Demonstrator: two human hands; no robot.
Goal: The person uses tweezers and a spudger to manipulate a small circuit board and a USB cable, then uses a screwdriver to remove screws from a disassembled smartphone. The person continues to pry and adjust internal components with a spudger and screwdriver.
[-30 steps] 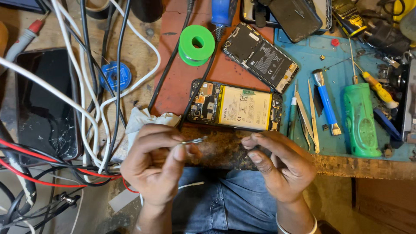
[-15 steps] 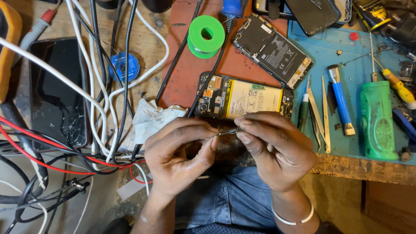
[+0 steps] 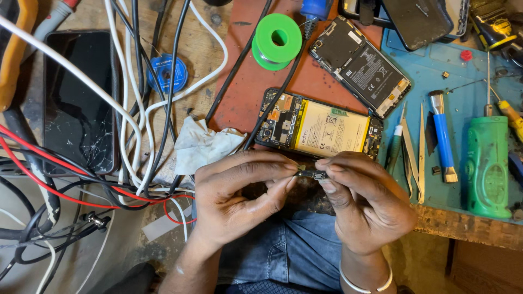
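A tiny dark electronic part [image 3: 310,173] is pinched between the fingertips of my left hand [image 3: 239,196] and my right hand [image 3: 368,204], just above the workbench's front edge. Right behind my fingers lies an opened phone [image 3: 318,126] with a yellow battery and bare circuit boards. A second opened phone [image 3: 359,62] with a black battery lies further back, tilted. A crumpled white cloth [image 3: 201,147] rests beside my left hand.
A green solder spool [image 3: 277,41] and a blue spool [image 3: 168,72] sit at the back. White, black and red cables [image 3: 125,136] cross a cracked dark phone [image 3: 79,98] on the left. Tweezers [image 3: 415,158], a blue-handled tool [image 3: 444,136] and a green device [image 3: 487,166] lie on the blue mat.
My hands have come together, and both sets of fingertips now pinch the small part. The view has shifted slightly closer to the bench.
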